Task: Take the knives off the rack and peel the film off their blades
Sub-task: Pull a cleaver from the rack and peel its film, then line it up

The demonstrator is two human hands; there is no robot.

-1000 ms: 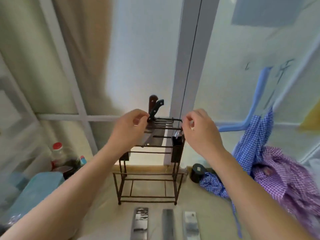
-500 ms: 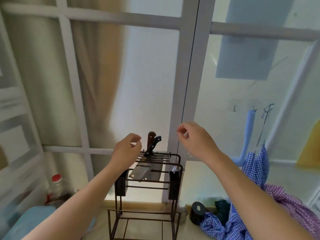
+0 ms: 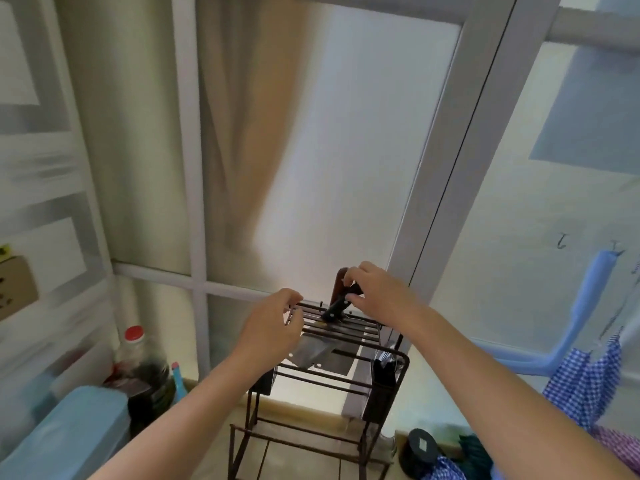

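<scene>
A dark metal wire rack (image 3: 349,375) stands on the floor by the frosted glass door. Two knives stand in its top slots: one with a black riveted handle (image 3: 335,310) and, behind it, one with a brown handle (image 3: 338,281). Their wide steel blades (image 3: 317,353) hang below the top bars. My right hand (image 3: 375,295) is closed around the upper end of the black handle. My left hand (image 3: 273,327) hovers at the rack's top left edge, fingers curled and apart, holding nothing.
A red-capped bottle of dark liquid (image 3: 138,368) and a pale blue container (image 3: 62,434) sit at the left. Blue and purple checked cloths (image 3: 585,379) hang at the right. A small black round object (image 3: 420,448) lies on the floor right of the rack.
My right hand came down from mid-air and closed on the black knife handle. My left hand dropped to the rack's top edge. The view shifted left and nearer.
</scene>
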